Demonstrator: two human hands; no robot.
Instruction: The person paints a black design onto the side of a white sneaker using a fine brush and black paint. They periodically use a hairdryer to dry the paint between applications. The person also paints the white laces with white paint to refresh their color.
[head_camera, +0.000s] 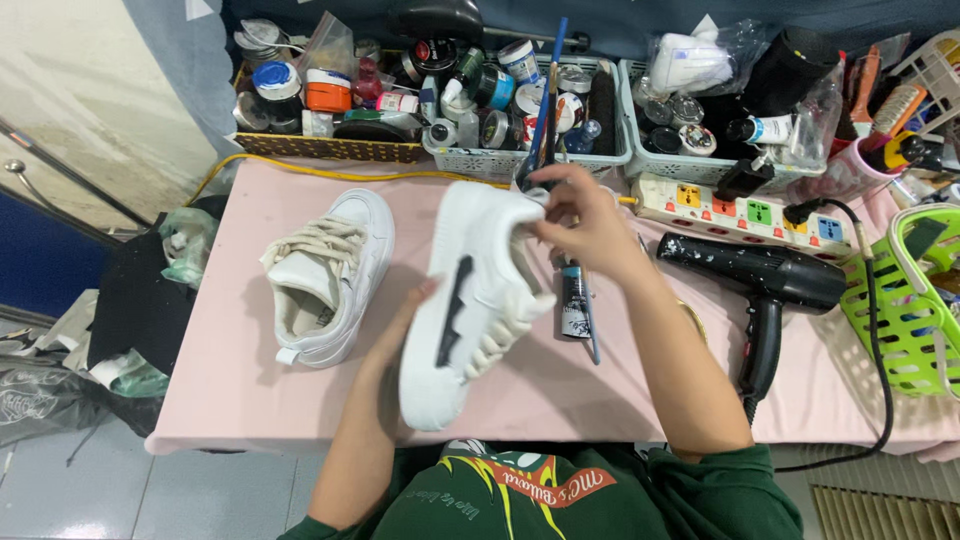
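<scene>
A white sneaker (470, 300) of smooth leather-like stuff, with a thick flat sole, a black stripe on its side and puffy off-white laces, was held tilted above the desk (250, 380), its toe pointing down toward the person and its heel away. The left hand (395, 335) cupped it from beneath on the sole side, fingers wrapped around the edge, so that grip was clamped on the sneaker. The right hand (580, 215) sat at the heel end, fingertips pinched together on a small white cloth (537, 197) pressed against the upper rim; whether the cloth was a wipe or a rag could not be told. The sneaker thus lay between the two hands, the left near its middle and the right at its far end. Its mate (330, 275), equally white with loose cream laces, rested on the pink cloth-covered desk just left of the held one, opening upward. A dark tube (572, 300) and a thin blue-handled brush (590, 320) lay under the right wrist. A black hairdryer (770, 285), matte and speckled with pale flecks, lay to the right, near a white power strip (745, 210) with coloured sockets. Perforated plastic baskets (600, 160) crammed with jars and tins lined the far edge, and a green basket (905, 310) stood at the right.
</scene>
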